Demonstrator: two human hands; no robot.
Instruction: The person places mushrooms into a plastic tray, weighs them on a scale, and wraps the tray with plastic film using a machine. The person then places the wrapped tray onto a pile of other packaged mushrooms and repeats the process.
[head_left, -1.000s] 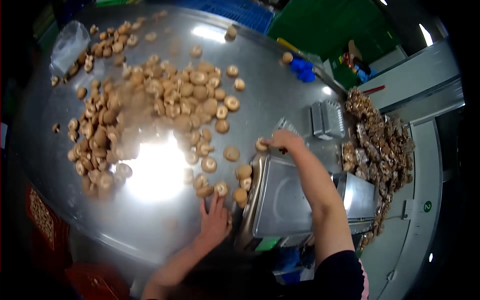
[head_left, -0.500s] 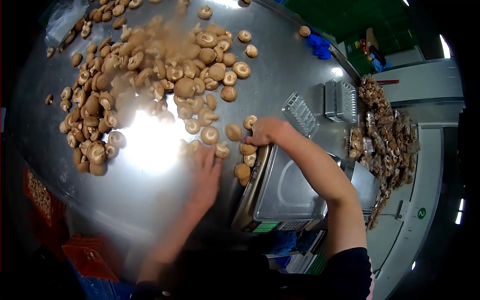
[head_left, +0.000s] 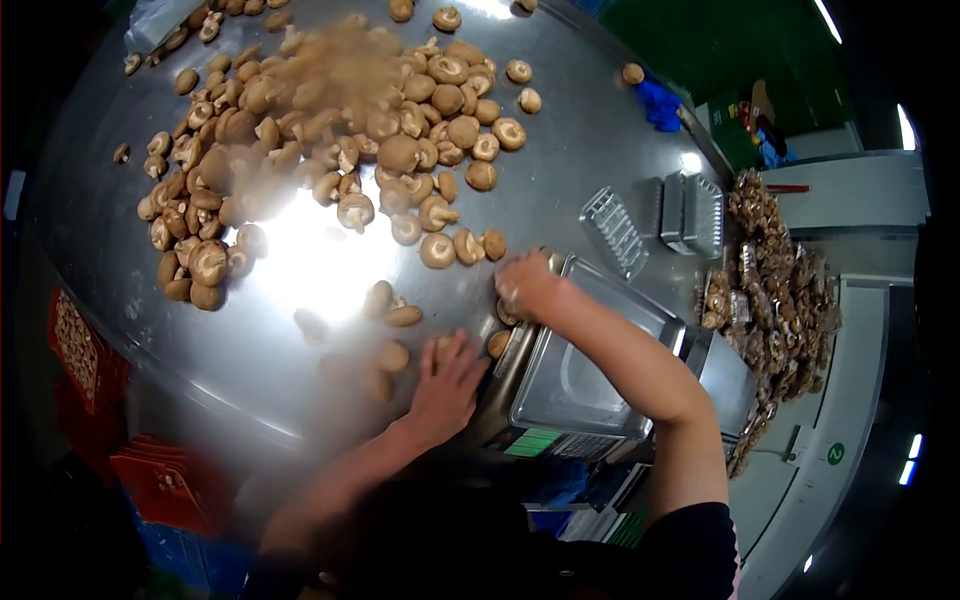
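Brown mushrooms (head_left: 398, 154) lie in a large heap on the metal table (head_left: 560, 140). Near the table's front edge, my left hand (head_left: 446, 388) has its fingers spread over a mushroom, with a few loose mushrooms (head_left: 393, 356) just left of it. My right hand (head_left: 526, 287) is bent down at the left edge of the scale (head_left: 600, 350), over a mushroom that shows partly below it; its fingertips are mostly hidden. Another mushroom (head_left: 499, 344) sits between the two hands, against the scale. A blurred smear covers part of the view.
Clear plastic trays (head_left: 690, 215) and a single tray (head_left: 614, 232) stand behind the scale. Packed mushrooms (head_left: 780, 300) are piled at the right. A blue glove (head_left: 660, 106) lies at the far edge. Red crates (head_left: 165, 485) stand at the lower left.
My left hand has moved right and nearer to me, its fingers more spread. Several mushrooms now lie apart from the heap near it. My right hand has shifted slightly down, and the view has shifted.
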